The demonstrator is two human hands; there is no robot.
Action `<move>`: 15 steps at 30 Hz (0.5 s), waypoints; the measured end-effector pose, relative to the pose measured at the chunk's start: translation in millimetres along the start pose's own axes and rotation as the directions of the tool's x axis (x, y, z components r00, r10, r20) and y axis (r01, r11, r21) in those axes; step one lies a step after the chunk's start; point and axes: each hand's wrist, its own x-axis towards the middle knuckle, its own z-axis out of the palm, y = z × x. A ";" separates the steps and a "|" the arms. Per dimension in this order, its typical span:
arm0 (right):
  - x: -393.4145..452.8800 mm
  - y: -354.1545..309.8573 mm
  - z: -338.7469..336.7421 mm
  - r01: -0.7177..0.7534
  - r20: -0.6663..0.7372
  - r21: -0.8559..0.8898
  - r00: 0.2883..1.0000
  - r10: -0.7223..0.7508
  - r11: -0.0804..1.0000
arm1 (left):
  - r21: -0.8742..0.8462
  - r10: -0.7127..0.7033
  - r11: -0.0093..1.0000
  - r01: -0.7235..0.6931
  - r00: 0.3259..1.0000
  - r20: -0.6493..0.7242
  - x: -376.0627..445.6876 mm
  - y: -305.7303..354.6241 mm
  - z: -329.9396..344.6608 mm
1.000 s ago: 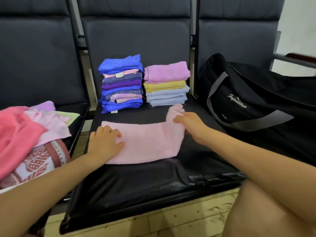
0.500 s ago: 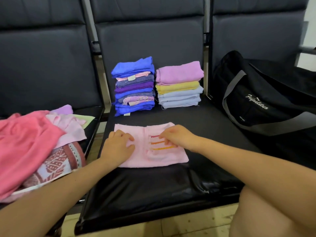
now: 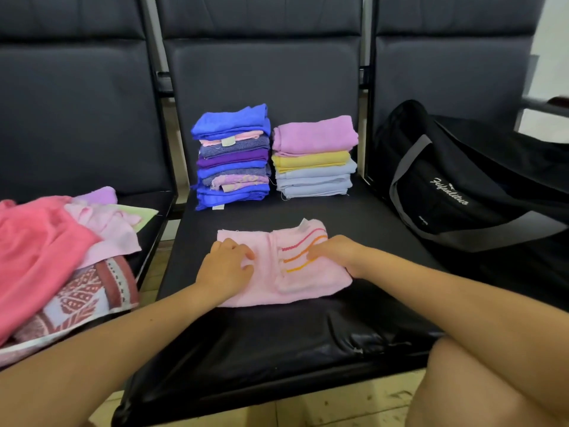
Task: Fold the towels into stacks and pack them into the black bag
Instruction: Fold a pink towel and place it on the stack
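There is one view only, from the camera on my head, so nothing is shared with a second view. It looks forward and down across the middle seat (image 3: 277, 334), close enough that my forearms enter from the bottom corners and my knee fills the lower right. My left hand (image 3: 226, 266) and right hand (image 3: 338, 252) lie near the centre of the frame. The seat's front edge runs along the bottom, the backrests (image 3: 261, 72) fill the top, and the wide lens bends the side seats inward at the left and right edges.
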 end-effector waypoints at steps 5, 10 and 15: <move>-3.7 -6.8 -15.4 -0.037 -0.098 0.149 0.994 0.052 0.988 | -0.110 0.035 0.994 -0.025 0.995 0.094 5.8 -0.4 1.3; -13.9 -20.8 -21.1 0.140 -0.106 0.126 0.986 -0.127 0.982 | -0.146 0.032 0.989 -0.026 0.999 0.034 11.0 -8.7 1.8; -33.9 -44.9 -4.0 0.334 -0.054 -0.052 0.940 -0.337 0.941 | -0.591 -0.139 0.799 0.109 0.990 -0.005 14.9 -6.3 -8.6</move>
